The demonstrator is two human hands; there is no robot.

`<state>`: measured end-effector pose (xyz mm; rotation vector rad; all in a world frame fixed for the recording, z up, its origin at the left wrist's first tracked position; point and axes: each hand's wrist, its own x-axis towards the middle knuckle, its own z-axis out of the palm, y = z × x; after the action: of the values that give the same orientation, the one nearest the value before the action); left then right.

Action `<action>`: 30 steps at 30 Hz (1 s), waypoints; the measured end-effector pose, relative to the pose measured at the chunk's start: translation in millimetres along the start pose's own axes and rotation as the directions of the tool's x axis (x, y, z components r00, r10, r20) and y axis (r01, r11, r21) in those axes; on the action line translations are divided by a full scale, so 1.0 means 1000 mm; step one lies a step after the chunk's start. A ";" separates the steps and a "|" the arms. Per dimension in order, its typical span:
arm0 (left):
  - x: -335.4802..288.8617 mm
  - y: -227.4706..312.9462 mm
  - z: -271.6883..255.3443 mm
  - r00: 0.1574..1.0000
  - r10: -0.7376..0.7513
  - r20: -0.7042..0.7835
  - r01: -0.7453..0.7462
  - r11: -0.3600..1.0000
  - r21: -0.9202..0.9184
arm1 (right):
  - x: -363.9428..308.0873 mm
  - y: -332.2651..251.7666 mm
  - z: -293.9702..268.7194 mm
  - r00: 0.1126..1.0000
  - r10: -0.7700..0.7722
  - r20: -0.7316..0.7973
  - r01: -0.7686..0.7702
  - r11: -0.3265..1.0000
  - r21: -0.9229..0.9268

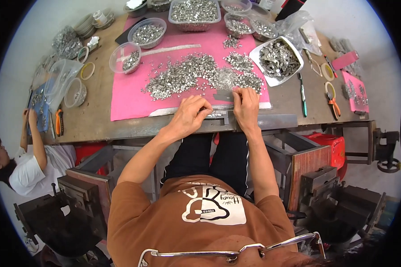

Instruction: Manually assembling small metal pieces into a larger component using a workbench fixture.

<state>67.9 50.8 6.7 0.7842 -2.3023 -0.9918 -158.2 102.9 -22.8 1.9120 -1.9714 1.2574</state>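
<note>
My left hand [190,115] is closed, thumb and forefinger pressed together beside a narrow metal fixture [217,114] at the table's front edge. Whatever lies between those fingertips is too small to make out. Fingers bent and drawn together, my right hand [246,107] is at the near edge of the small metal parts, and its fingertips are partly hidden. A heap of shiny small metal pieces [182,75] spreads over the pink mat [124,100]. Closer to my right hand are a patch of thin, clear-looking pieces [225,79] and a flat grey strip [223,95].
Plastic tubs of metal parts [195,27] line the back, and a white square bowl [276,62] stands at the right. A toothbrush [302,95] and orange-handled pliers [332,106] lie further right. Another person [35,164] works at the far left. Bench vises [338,209] flank me.
</note>
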 end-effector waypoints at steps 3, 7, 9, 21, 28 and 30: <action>-0.006 0.003 0.001 1.000 0.006 -0.016 -0.006 0.999 0.034 | -0.013 -0.015 -0.009 0.992 0.118 0.040 -0.125 0.957 0.260; -0.006 0.002 0.004 1.000 0.011 -0.026 -0.009 0.997 0.076 | -0.024 -0.037 -0.018 0.931 0.315 0.185 -0.364 0.848 0.386; -0.006 0.001 0.005 0.994 0.080 -0.074 -0.073 0.993 0.092 | -0.032 -0.034 -0.013 0.965 0.233 0.117 -0.261 0.890 0.373; -0.018 0.018 0.028 0.929 0.220 -0.299 -0.114 0.935 0.336 | -0.034 -0.047 -0.012 0.986 0.019 0.167 -0.091 0.897 0.432; -0.026 0.020 0.029 0.928 0.157 -0.339 -0.077 0.968 0.238 | -0.033 -0.046 -0.011 0.974 0.031 0.225 -0.133 0.882 0.452; -0.026 0.018 0.030 0.923 0.164 -0.347 -0.088 0.970 0.225 | -0.032 -0.045 -0.011 0.973 0.021 0.230 -0.124 0.888 0.443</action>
<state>61.0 92.7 -3.6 0.8112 -2.1157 -0.5034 -117.4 141.3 -13.9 2.2919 -1.9974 1.7270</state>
